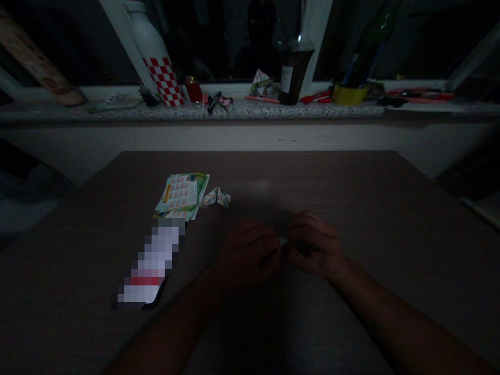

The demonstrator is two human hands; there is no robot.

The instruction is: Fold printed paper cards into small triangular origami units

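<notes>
Together, our left hand (250,250) and right hand (315,244) pinched a pale piece (283,241) between them, fingers curled in, our knuckles hiding most of it; whether it touched the table (375,208), we couldn't tell. Farther left, we had a folded paper (223,198) beside some printed slips (179,194), with a phone (152,265) nearer us.

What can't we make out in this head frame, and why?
All in the head view:
- Pale piece: mostly covered by the left hand and right hand; full shape unknown.
- Fingertips' exact grip: hidden behind the hands, in deep shadow.
- Phone: screen content pixelated.
- Printed slips: text too small and dim.
- Green bottle: mouth cut off by top edge.
</notes>
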